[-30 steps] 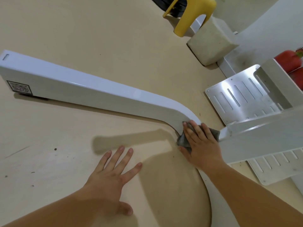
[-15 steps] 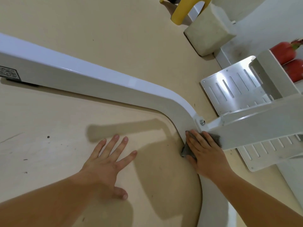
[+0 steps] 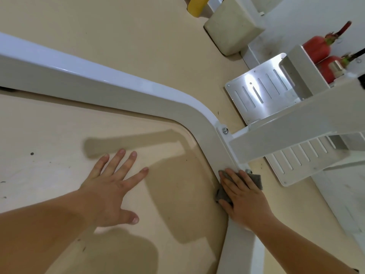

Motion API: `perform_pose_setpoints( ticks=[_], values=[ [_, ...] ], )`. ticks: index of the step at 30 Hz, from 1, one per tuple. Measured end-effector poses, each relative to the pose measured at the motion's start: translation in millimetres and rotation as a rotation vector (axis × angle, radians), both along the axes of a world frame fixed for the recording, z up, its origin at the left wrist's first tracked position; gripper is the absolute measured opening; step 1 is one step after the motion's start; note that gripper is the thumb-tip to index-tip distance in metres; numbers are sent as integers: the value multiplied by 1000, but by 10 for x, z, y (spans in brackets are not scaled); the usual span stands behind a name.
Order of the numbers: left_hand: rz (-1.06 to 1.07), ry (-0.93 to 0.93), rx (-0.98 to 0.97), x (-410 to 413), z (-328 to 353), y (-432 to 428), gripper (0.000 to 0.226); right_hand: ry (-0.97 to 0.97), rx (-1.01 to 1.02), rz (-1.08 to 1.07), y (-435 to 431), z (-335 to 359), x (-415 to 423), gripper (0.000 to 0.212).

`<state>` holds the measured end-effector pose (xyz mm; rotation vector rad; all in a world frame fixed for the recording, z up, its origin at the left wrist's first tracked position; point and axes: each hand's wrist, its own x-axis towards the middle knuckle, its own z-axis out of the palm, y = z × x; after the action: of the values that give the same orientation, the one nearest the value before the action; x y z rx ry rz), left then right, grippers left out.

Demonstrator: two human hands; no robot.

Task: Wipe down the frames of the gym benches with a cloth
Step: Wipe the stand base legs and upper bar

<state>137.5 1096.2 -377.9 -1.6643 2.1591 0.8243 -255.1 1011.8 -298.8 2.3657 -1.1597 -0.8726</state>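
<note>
A white bench frame (image 3: 110,89) runs from the left edge, bends at the middle right and comes down toward me. A white crossbar (image 3: 292,131) joins it at a bolted plate. My right hand (image 3: 244,196) lies over a grey cloth (image 3: 256,179) and presses it on the frame just below that joint, fingers extended; cloth corners show on both sides of the hand. My left hand (image 3: 110,186) rests flat on the beige floor, fingers spread, left of the frame.
A slotted metal plate (image 3: 254,91) and a white slotted plate (image 3: 308,161) lie right of the frame. Two red fire extinguishers (image 3: 318,48) stand at the far right wall. A pale block (image 3: 229,30) and a yellow object (image 3: 195,5) sit at the top.
My right hand has slid the cloth down the frame, from the bend to below the bolted joint. The view has moved in closer; my left hand stays flat on the floor.
</note>
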Motion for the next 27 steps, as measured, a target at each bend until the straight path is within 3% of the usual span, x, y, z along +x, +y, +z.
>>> perform_pose_setpoints(
  ticks=[10,17,19,22,25,27],
  values=[
    [16,-17,-32,23,-46,-23,118,-59,10,-28,263,18,-138,72],
    [-22,-19,48,24,20,-77,119,103,262,-272,526,329,-59,82],
    [-26,-4,102,52,88,-138,117,76,291,-365,609,421,35,63],
    [22,31,82,-8,202,-158,107,-69,230,-632,772,492,231,38],
    [38,38,-87,-60,315,-79,88,-476,125,-936,759,453,656,36],
    [58,106,-63,32,445,-60,67,-721,110,-933,647,432,1109,33]
  ],
)
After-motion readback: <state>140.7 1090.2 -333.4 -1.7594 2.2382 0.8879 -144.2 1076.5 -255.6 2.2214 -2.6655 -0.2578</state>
